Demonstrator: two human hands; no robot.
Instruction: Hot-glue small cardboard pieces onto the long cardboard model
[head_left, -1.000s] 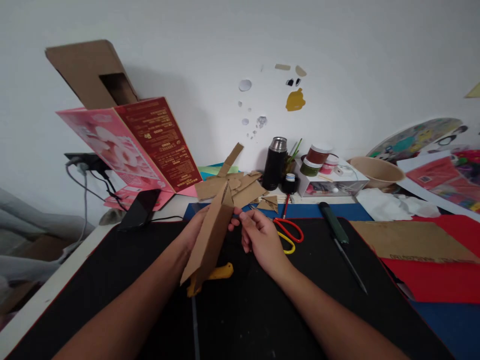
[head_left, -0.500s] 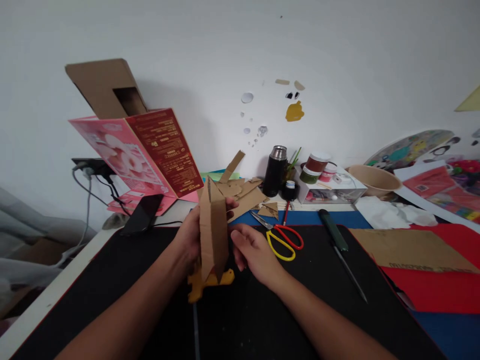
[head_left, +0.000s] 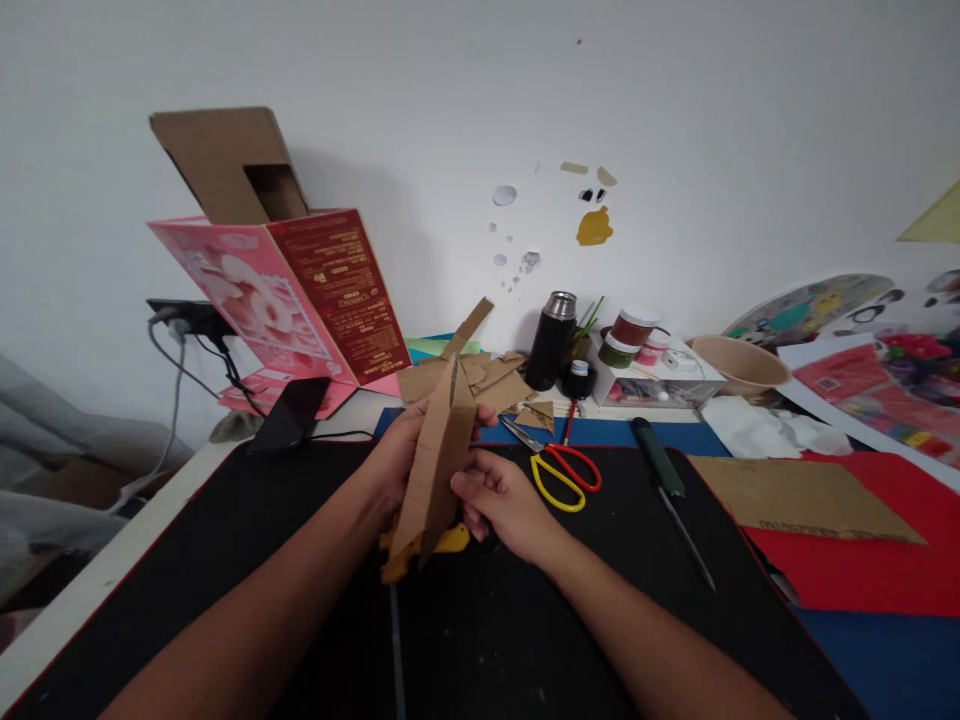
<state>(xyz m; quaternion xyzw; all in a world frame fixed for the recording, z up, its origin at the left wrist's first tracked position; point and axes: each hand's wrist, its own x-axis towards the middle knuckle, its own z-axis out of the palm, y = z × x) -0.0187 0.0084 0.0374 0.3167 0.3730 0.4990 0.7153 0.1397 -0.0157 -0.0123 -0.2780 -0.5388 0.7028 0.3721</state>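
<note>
A long folded piece of brown cardboard [head_left: 435,460] stands tilted over the black mat [head_left: 525,620]. My left hand [head_left: 397,455] grips it from the left side, fingers wrapped behind it. My right hand [head_left: 499,500] is closed on its right edge lower down. Under the cardboard lies a yellow tool [head_left: 450,542], partly hidden. Red and yellow scissors [head_left: 559,470] lie just right of my right hand.
A green-handled screwdriver [head_left: 664,475] lies on the mat. Cardboard scraps [head_left: 487,375], a black flask [head_left: 551,340], paint jars [head_left: 630,330] and a bowl [head_left: 739,365] stand at the back. A pink box [head_left: 300,295] and a phone [head_left: 289,415] sit at the left. A cardboard sheet [head_left: 795,485] lies right.
The cardboard piece has turned from upright to leaning right at the top. My right hand has closed on its lower right edge. The view has shifted slightly.
</note>
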